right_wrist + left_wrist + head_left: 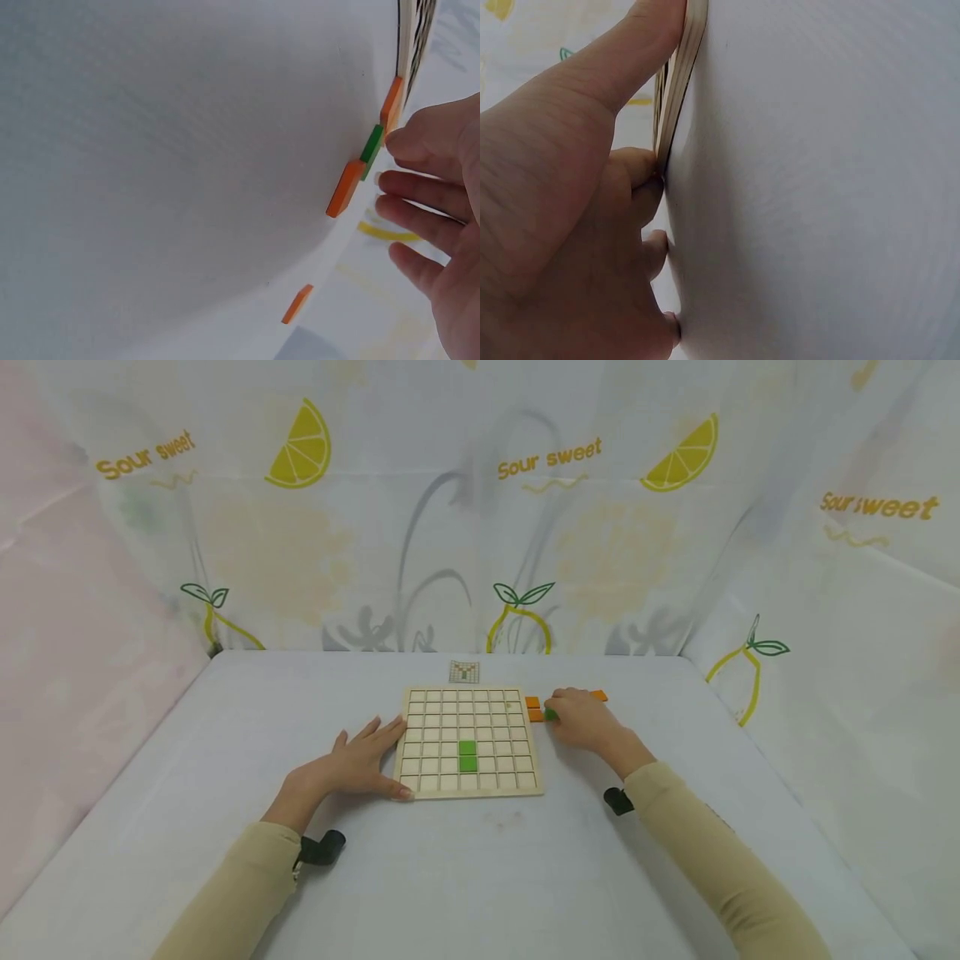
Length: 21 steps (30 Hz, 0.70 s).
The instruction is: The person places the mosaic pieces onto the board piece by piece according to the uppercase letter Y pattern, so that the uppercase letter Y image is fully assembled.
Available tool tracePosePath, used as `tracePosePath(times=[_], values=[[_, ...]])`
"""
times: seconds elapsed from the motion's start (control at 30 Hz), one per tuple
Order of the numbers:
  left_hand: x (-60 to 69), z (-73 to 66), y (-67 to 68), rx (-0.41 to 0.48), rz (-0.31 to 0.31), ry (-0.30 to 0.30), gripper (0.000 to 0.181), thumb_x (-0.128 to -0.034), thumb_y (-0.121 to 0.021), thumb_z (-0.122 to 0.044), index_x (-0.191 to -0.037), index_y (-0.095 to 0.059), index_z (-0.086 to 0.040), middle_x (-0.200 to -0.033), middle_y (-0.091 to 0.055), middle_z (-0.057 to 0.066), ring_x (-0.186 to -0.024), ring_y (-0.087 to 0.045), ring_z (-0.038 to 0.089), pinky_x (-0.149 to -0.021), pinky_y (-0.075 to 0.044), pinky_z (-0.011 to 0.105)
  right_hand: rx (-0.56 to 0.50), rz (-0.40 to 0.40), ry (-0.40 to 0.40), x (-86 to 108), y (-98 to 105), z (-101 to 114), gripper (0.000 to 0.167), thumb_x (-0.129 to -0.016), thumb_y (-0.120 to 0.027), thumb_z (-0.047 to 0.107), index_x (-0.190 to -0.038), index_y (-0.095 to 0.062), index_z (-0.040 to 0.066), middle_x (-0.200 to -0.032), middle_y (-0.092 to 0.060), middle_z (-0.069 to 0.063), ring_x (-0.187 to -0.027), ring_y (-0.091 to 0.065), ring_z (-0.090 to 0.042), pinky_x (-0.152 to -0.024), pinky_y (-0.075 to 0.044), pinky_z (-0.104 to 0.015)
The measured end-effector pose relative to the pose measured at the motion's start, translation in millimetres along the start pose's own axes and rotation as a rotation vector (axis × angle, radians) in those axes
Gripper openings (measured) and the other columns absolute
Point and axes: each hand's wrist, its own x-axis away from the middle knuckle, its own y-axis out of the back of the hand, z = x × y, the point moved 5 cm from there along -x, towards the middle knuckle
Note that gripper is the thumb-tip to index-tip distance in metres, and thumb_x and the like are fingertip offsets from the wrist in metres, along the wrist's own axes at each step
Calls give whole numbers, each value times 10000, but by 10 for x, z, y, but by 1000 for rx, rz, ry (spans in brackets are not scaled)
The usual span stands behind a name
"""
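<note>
The white bench (487, 877) is carrying a gridded board (450, 795), whose nine-o'clock edge the spread, unladen left grip (352, 766) is steadying, while the part-curled right grip (585, 720), hold indiscernible, should be edge-pinching the loose green tile (372, 152) off-board at two o'clock.

A matt, pale wooden grid board (457, 794), smooth green square tiles (468, 763) and smooth orange square tiles (345, 189) sit on a matt, white, cloth-like worktop (465, 877), before a lightly creased, lemon-printed white cloth backdrop (375, 527).
</note>
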Motion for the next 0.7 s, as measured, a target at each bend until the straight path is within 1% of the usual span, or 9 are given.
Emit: tracePosePath(times=[0.1,0.27,0.33,0.43,0.57,0.67,0.7], values=[[3,-10,3,2,-1,-1,1241,-703,-791,-649,-1603,-140,-96,-1686,-113,105,-1542,-22,438,-1123,33,778,-2,9,-1,-6,5,-24,291,-891,-619,36,-1169,-702,14,-1085,-681,-109,-987,-630,-281,-932,-521,-432],[10,-23,17,-2,-7,3,1224,-713,-797,-626,-1602,-146,-91,-1684,-122,107,-1541,-32,440,-1126,25,777,-7,28,-3,-19,14,-43,319,-894,-614,33,-1201,-695,2,-1113,-680,-129,-1005,-629,-290,-922,-521,-435],[13,-26,20,-4,-8,2,1222,-715,-798,-622,-1601,-147,-89,-1684,-122,109,-1541,-33,441,-1126,25,777,-12,35,-1,-24,16,-44,311,-894,-617,29,-1192,-698,-2,-1102,-681,-130,-976,-625,-281,-898,-522,-427],[18,-32,23,0,-7,0,1225,-714,-801,-619,-1600,-146,-84,-1683,-121,114,-1540,-28,444,-1123,30,778,-26,47,-2,-35,9,-40,273,-898,-623,25,-1155,-707,-6,-1060,-675,-117,-905,-596,-251,-845,-509,-401],[19,-28,20,3,-7,-2,1228,-711,-803,-619,-1600,-146,-83,-1683,-122,112,-1540,-25,444,-1122,34,780,-33,63,-3,-60,-12,-32,156,-914,-623,27,-1040,-714,12,-965,-643,-86,-815,-516,-216,-756,-450,-353],[19,-23,16,0,-10,-2,1225,-713,-800,-621,-1601,-146,-86,-1684,-122,108,-1541,-27,441,-1123,32,778,-21,62,3,-77,-28,-25,92,-918,-630,27,-976,-701,21,-926,-621,-80,-787,-486,-214,-719,-421,-345],[19,-23,16,-1,-11,-2,1223,-714,-799,-621,-1601,-147,-87,-1684,-123,108,-1542,-29,441,-1124,29,777,-15,62,4,-82,-34,-23,91,-918,-634,29,-979,-701,21,-933,-619,-80,-791,-489,-213,-721,-425,-343]])
